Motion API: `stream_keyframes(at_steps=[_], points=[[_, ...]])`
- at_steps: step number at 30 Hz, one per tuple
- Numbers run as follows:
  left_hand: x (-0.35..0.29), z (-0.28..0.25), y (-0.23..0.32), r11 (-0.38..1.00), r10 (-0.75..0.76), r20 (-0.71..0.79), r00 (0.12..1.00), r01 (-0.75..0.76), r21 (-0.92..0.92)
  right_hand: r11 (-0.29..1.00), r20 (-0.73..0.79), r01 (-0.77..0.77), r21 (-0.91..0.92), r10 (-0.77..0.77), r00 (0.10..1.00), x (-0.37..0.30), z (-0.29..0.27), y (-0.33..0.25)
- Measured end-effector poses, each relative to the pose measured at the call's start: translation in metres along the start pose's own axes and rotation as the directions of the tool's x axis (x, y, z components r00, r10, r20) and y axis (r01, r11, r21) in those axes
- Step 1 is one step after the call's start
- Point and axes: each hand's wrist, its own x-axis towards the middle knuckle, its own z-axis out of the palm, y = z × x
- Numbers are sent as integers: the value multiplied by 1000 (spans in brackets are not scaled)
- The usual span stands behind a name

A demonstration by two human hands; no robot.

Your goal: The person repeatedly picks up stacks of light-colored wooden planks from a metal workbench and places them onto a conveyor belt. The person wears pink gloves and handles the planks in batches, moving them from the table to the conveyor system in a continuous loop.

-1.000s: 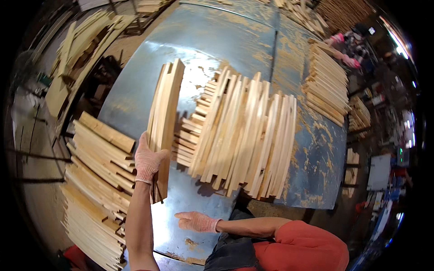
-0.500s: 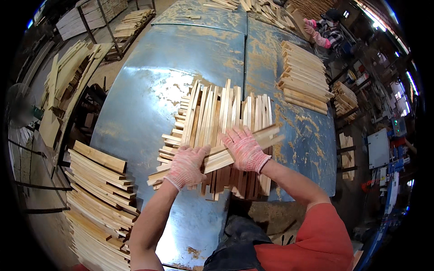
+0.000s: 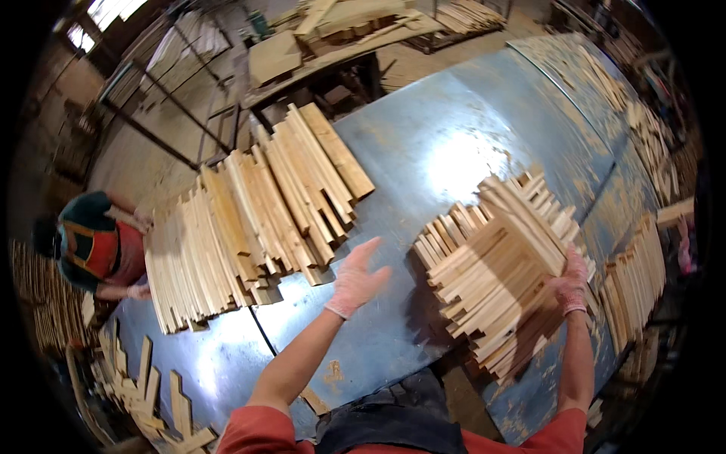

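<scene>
My left hand (image 3: pixel 359 280), in a pinkish knit glove, is raised above the metal tabletop with its fingers apart and nothing in it. It is nearest to the long row of wooden strips (image 3: pixel 234 219) on the left. My right hand (image 3: pixel 572 284), gloved alike, is closed around the near end of a few wooden strips (image 3: pixel 529 227). These lie slantwise over a crosswise-layered stack of strips (image 3: pixel 484 280) on the right. Part of the right hand's grip is hidden from view.
The blue-grey metal table (image 3: pixel 408 129) carries sawdust patches. At the left edge a co-worker (image 3: pixel 102 246) has hands at the strip row. Loose offcuts (image 3: pixel 151 386) lie lower left. Another strip stack (image 3: pixel 635 280) stands far right, and a wooden bench (image 3: pixel 276 60) stands behind.
The view has swung left. My left hand has let go of the strips and moved left, away from the stack. My right hand still holds the strips, now at their near end.
</scene>
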Motion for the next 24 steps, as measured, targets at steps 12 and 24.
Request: stream_keyframes(at_steps=[12,24], points=[[-132,-49,-229,805,-568,-458,683,347,-481,998,155,-59,18,56,986,60,-28,-111],[-144,-53,-236,553,-830,-526,184,386,-738,920,538,180,349,-354,765,162,219,-456]])
